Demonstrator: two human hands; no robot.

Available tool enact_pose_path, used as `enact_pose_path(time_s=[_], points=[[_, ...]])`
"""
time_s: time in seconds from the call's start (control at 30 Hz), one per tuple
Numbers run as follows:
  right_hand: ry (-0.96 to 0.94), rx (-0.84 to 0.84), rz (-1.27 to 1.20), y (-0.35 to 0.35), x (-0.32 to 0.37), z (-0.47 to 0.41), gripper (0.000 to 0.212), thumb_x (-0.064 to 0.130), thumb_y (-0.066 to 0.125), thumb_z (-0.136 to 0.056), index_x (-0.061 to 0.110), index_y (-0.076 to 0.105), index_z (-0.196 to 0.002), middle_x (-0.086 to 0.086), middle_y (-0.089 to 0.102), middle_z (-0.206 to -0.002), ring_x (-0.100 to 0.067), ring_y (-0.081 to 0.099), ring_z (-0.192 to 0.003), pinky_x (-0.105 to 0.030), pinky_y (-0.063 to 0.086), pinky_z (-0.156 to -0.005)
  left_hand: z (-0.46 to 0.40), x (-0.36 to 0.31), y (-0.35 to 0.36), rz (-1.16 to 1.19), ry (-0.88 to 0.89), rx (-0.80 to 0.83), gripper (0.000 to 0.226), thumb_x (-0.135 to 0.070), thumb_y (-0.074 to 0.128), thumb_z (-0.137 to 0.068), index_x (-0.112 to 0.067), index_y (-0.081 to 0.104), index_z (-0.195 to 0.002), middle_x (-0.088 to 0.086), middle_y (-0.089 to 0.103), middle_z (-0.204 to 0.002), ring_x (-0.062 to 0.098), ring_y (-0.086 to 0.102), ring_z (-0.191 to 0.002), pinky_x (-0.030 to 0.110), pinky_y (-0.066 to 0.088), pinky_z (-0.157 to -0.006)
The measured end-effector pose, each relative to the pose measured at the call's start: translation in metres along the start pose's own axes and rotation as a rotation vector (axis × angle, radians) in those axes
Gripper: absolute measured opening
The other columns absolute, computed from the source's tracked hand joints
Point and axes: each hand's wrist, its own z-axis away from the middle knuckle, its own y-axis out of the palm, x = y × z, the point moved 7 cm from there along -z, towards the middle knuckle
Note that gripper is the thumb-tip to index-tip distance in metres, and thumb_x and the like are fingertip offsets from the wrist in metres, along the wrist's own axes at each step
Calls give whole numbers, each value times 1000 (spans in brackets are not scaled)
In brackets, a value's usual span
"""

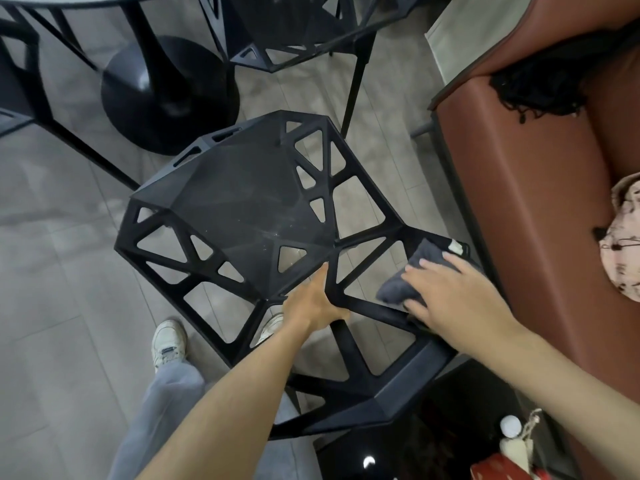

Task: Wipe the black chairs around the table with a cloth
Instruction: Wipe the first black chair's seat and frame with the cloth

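Note:
A black lattice chair point(249, 209) stands right below me, its seat dusty. My left hand point(317, 306) grips a bar of the chair's backrest, fingers curled round it. My right hand point(453, 296) presses a dark grey cloth point(410, 271) flat against the backrest's right side, fingers spread over it. A second black chair point(294, 32) stands at the top, and part of a third point(20, 81) shows at the far left. The table point(69, 0) edge runs along the top left, above its round black base point(169, 95).
A brown leather sofa point(540, 202) lies close on the right with a black fringed fabric point(540, 88) and a pale patterned item point(623, 237). A glossy black side table point(433, 438) with small objects is at the bottom right. My white shoe point(169, 341) stands on the grey floor.

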Motion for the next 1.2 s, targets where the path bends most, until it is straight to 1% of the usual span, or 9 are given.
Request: enact_pose_path(time_s=[0.1,0.23,0.33,0.43,0.6,0.73,0.83,1.03,1.2], points=[[87,80,82,12,-14,-54,37,43,50,-100,21,61,-127,2,66,-129,-18,56,-127,-38,28,-118,-2,-1,0,-8,1,-2,116,-49,83,-71,-44,12,-162,-9,68,-132,25,62,-124,45,53,-100],[131,116,164,17,-21,-92,34,39,50,-103,16,58,-127,-3,63,-133,-23,53,-128,-45,30,-115,-2,2,0,11,-3,-29,115,-46,84,-71,-46,14,-162,-9,68,-133,25,63,-124,42,53,-93],[46,66,195,6,-9,-65,26,42,53,-104,24,64,-120,4,65,-120,-18,58,-118,-39,36,-108,1,3,1,17,3,-44,112,-46,85,-72,-47,17,-161,-11,68,-132,25,62,-125,42,52,-95],[40,25,48,-6,4,-13,26,48,52,-102,27,65,-108,7,69,-105,-14,66,-103,-35,41,-109,0,3,1,20,9,-39,112,-48,84,-69,-47,19,-160,-12,70,-128,24,63,-124,43,52,-97],[55,-50,-189,-13,24,59,40,46,54,-95,19,72,-119,6,75,-116,-11,67,-118,-31,31,-117,-2,1,0,-14,15,8,108,-52,81,-67,-45,25,-158,-9,69,-130,27,62,-124,46,51,-98],[10,45,-199,-10,43,52,42,47,50,-98,23,69,-127,7,72,-125,-9,61,-127,-27,20,-119,-10,2,4,26,-43,280,93,-48,81,-77,-33,36,-158,-3,52,-152,28,48,-139,41,42,-112],[-62,179,-197,7,62,24,42,44,46,-106,23,54,-142,4,61,-140,-13,50,-137,-29,19,-121,-9,4,-15,106,-50,484,73,-31,64,-96,-31,31,-161,1,34,-164,26,32,-151,43,28,-120],[-137,411,-175,63,96,-51,26,35,52,-104,21,57,-126,-8,63,-132,-32,55,-125,-44,42,-104,-14,34,-25,-46,-43,529,81,2,46,-95,-24,17,-166,6,29,-168,26,26,-156,41,23,-126],[-182,436,-198,58,85,-48,26,37,51,-104,23,55,-126,-6,62,-129,-32,54,-122,-44,44,-93,-15,44,-8,-76,20,585,93,-13,60,-87,-29,13,-166,2,29,-169,22,28,-155,44,27,-126]])
